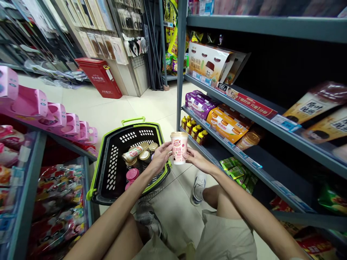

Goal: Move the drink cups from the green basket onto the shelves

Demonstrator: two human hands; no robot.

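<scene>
Far left, pink trays (29, 103) along a shelf edge, with bright snack packets (59, 191) on the rack below. Farther back, a red bin (98, 77) against the wall. Next, on the floor, a black-and-green basket (135, 125) with gold-lidded tins (145, 151), a can (132, 154) on its side and pink-lidded cups (132, 174) inside. Then the left hand (162, 157), above the basket's right rim, fingers pressed to the left side of a milk tea cup (179, 148). Cup upright in the air, just past the rim and not in the basket, gripped between both hands. At its lower right, the right hand (197, 160), fingertips against the wall of the cup; exact thumb placement hard to make out from this angle. Left forearm across the basket's near corner. Far right, grey shelving (271, 126) with honey bottles (193, 130) and orange packets (227, 124) on a low shelf
</scene>
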